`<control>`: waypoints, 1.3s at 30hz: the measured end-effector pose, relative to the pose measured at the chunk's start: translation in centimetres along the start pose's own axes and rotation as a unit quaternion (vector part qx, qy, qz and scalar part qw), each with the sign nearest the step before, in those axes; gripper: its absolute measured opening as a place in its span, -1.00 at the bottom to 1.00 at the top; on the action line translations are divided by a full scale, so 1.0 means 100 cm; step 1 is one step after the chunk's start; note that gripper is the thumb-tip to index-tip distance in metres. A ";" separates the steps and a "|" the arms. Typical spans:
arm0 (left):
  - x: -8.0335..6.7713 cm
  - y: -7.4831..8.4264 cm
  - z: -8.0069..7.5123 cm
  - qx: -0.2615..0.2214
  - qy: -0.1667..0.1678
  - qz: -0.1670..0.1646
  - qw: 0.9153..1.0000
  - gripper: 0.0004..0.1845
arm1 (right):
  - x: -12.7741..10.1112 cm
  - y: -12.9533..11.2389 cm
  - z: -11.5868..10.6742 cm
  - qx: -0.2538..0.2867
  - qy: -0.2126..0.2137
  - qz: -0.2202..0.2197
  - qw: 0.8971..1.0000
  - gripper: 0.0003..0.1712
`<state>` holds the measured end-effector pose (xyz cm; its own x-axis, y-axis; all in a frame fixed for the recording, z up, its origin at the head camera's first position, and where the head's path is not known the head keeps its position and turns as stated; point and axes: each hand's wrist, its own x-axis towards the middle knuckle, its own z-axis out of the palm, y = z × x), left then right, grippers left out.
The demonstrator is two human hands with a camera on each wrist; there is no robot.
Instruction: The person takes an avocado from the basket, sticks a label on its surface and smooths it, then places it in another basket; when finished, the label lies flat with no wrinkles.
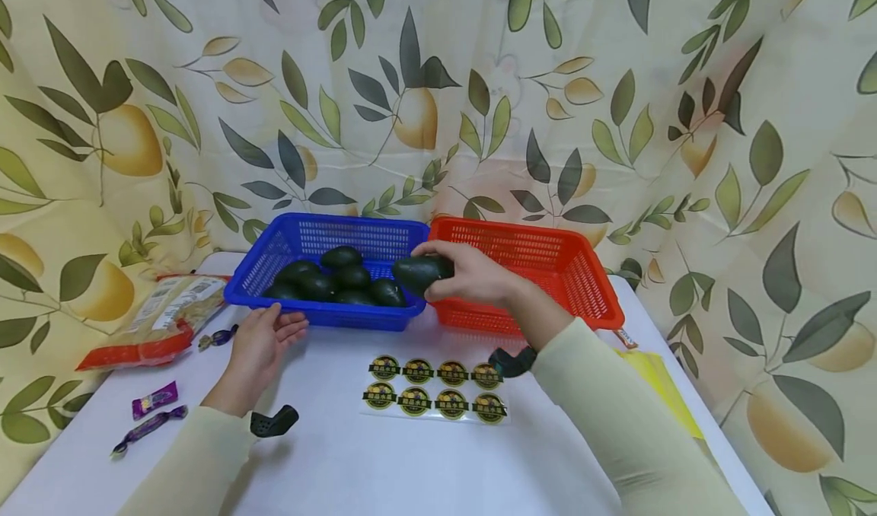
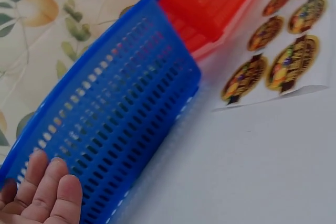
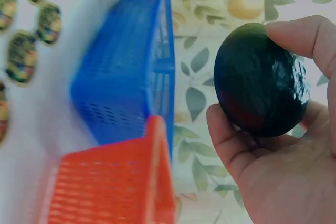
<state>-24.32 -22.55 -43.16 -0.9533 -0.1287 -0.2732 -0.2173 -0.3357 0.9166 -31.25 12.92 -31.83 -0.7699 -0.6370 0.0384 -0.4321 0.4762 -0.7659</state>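
Note:
In the head view my right hand grips a dark green avocado above the place where two baskets meet. The right wrist view shows thumb and fingers curled round that glossy avocado. Several more avocados lie in the blue basket on the left. My left hand is at the blue basket's front left corner, its fingers fairly straight; whether they touch the wall cannot be told. The red basket stands to the right, with no avocado visible inside.
A sheet of round stickers lies on the white table before the baskets. At the left are a red-and-clear food bag and wrapped candies. Something yellow lies at the right edge. A patterned curtain hangs behind.

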 end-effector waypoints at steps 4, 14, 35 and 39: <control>-0.005 -0.007 0.007 0.046 -0.005 0.001 0.999 -0.58 | -0.044 0.006 0.017 0.015 -0.006 -0.018 1.000 -0.33; -0.010 -0.030 0.032 0.165 -0.022 0.017 0.986 -0.40 | -0.080 0.056 0.065 0.048 0.040 0.075 0.995 -0.28; -0.014 -0.069 0.061 0.623 -0.139 0.251 0.727 -0.56 | -0.054 0.090 0.106 -0.111 0.155 0.113 0.975 -0.24; -0.010 -0.070 0.059 0.649 -0.155 0.254 0.700 -0.48 | -0.056 0.088 0.106 -0.127 0.153 0.125 0.972 -0.23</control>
<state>-23.10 -14.54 -47.55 -0.9328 0.3520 0.0777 0.3507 0.8365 0.4210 -25.81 14.24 -45.64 -0.9526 -0.2904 0.0909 -0.2858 0.7515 -0.5946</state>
